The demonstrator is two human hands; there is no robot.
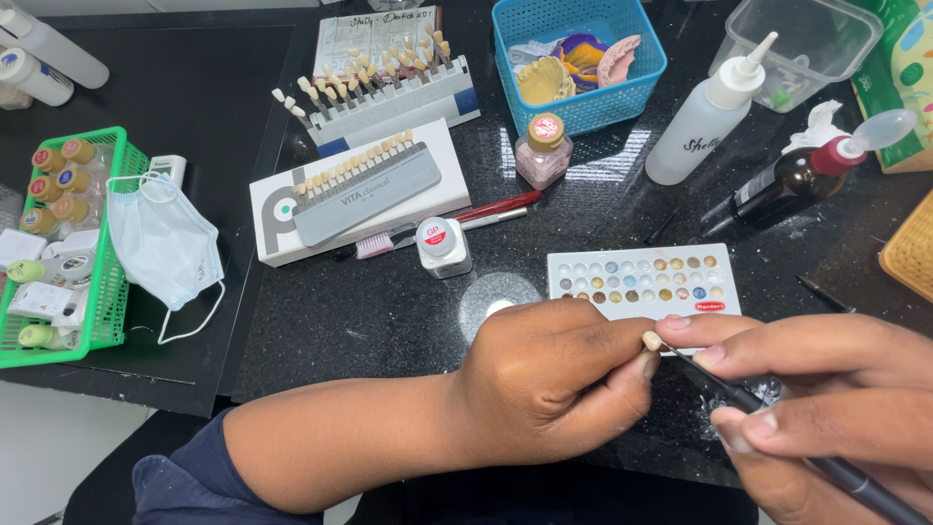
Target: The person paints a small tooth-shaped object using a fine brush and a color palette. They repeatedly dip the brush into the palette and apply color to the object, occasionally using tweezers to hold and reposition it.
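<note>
Small tooth crown (pixel 651 340) pinched in left hand (pixel 554 379) grip; thin brush (pixel 777 428) held by right hand (pixel 826 408), tip touching crown from right, above dark counter (pixel 389 311)

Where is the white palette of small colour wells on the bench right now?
In the head view the palette lies right of centre on the black benchtop, just beyond the left hand and right hand.

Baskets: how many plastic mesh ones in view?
2. A green basket at the left edge, holding small jars and tubes, with a face mask over its rim. A blue basket at top centre, holding dental casts. A woven tan corner at the right edge isn't counted.
</note>
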